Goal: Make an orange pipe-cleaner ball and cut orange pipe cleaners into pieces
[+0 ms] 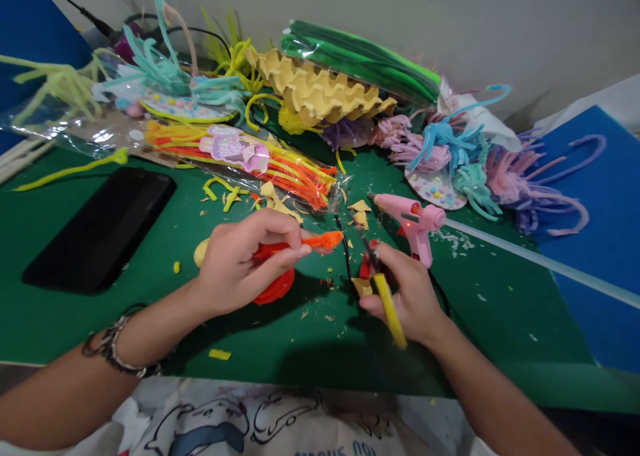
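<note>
We pinch an orange fuzzy stem [327, 240] between thumb and fingers of our left hand [250, 259], over the middle of the green table [310, 349]. Its long axis runs nearly level, free tip pointing right. Our right hand [407, 299] curls around a yellow-handled tool [389, 309], whose dark tip slants up-left, near the stem. The glue gun [415, 226] crowds the far side; we have room between our forearms, toward the table's near edge.

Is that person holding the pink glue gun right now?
No, the pink glue gun rests on the green table, while the right hand holds a yellow-handled tool and the left hand an orange piece.
</note>
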`<state>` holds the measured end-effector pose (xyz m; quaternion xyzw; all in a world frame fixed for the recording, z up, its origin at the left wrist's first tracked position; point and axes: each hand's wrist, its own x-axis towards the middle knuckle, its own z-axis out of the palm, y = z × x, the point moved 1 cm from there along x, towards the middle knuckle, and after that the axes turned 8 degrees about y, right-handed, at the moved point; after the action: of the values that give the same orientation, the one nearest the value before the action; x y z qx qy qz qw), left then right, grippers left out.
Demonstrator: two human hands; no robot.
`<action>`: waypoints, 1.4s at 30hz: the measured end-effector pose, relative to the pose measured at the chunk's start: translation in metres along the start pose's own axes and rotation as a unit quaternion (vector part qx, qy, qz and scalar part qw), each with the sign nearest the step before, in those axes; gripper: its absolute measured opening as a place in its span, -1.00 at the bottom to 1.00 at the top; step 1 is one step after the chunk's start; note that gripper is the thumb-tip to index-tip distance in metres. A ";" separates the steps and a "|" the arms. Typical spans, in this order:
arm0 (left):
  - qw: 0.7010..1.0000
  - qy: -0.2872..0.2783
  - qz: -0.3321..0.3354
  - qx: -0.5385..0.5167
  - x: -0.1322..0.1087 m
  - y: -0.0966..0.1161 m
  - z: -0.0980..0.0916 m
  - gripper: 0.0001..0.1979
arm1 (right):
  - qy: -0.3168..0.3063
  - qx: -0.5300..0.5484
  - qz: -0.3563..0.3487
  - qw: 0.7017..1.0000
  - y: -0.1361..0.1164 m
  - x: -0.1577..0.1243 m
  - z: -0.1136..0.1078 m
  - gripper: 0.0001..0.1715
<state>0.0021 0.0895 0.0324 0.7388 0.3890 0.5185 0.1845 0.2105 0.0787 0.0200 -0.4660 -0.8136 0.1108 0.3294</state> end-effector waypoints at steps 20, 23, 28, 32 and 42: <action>0.957 -0.155 0.245 0.003 -0.008 0.003 0.012 -0.74 | -0.083 0.470 0.289 0.830 -0.006 -0.009 0.013 -0.76; 0.958 -0.189 0.216 0.008 -0.006 0.005 0.013 -0.78 | -0.071 0.461 0.265 0.844 -0.005 -0.007 0.012 -0.81; 0.953 -0.303 0.018 -0.014 0.000 0.010 0.016 -0.74 | 0.003 0.414 0.186 0.891 -0.011 -0.003 0.008 -0.88; 0.927 -0.358 -0.066 -0.088 0.003 0.021 0.016 -0.67 | 0.001 0.420 0.162 0.893 -0.016 -0.004 0.007 -0.88; 0.955 -0.280 -0.103 -0.004 -0.002 0.023 0.024 -0.77 | 0.013 0.349 0.198 0.916 -0.012 -0.004 0.006 -0.89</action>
<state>0.0324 0.0767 0.0371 0.8098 0.3935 0.2706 0.3409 0.1996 0.0697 0.0196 -0.4747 -0.6100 0.4441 0.4531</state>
